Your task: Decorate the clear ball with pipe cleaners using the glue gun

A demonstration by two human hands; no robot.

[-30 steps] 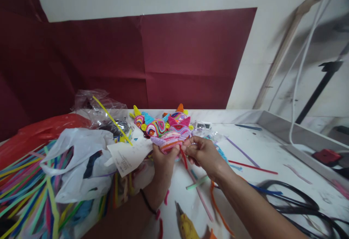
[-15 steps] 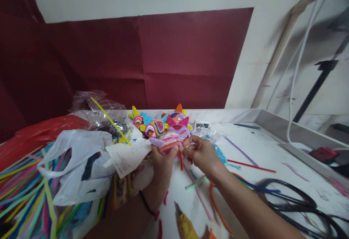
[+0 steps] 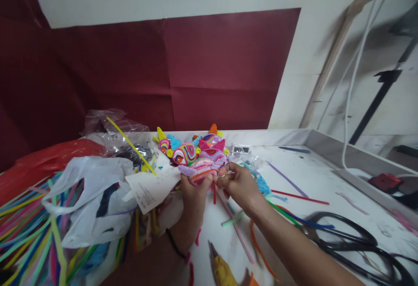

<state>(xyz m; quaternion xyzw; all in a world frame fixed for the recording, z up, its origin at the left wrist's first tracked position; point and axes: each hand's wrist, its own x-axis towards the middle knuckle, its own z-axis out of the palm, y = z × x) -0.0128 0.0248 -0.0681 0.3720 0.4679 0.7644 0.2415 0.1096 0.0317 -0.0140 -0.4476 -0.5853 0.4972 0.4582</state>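
Observation:
My left hand (image 3: pixel 193 196) grips a coiled pipe-cleaner figure (image 3: pixel 203 167) of pink, purple and orange from below. My right hand (image 3: pixel 240 184) pinches a red pipe cleaner (image 3: pixel 214 192) that hangs from the figure's right edge. Both hands meet above the white table (image 3: pixel 313 181). Just behind them lie several finished figures (image 3: pixel 187 149) with coloured horns.
A white plastic bag (image 3: pixel 94 190), a paper slip (image 3: pixel 150 189) and a heap of coloured pipe cleaners (image 3: pixel 29 229) fill the left. A yellow glue gun (image 3: pixel 224 270) lies near the front. Loose pipe cleaners (image 3: pixel 298 196) and black cables (image 3: pixel 352 242) lie on the right.
The red pipe cleaner under the figure has shortened and swung more upright as my right hand drew closer to the figure. The view shifted slightly.

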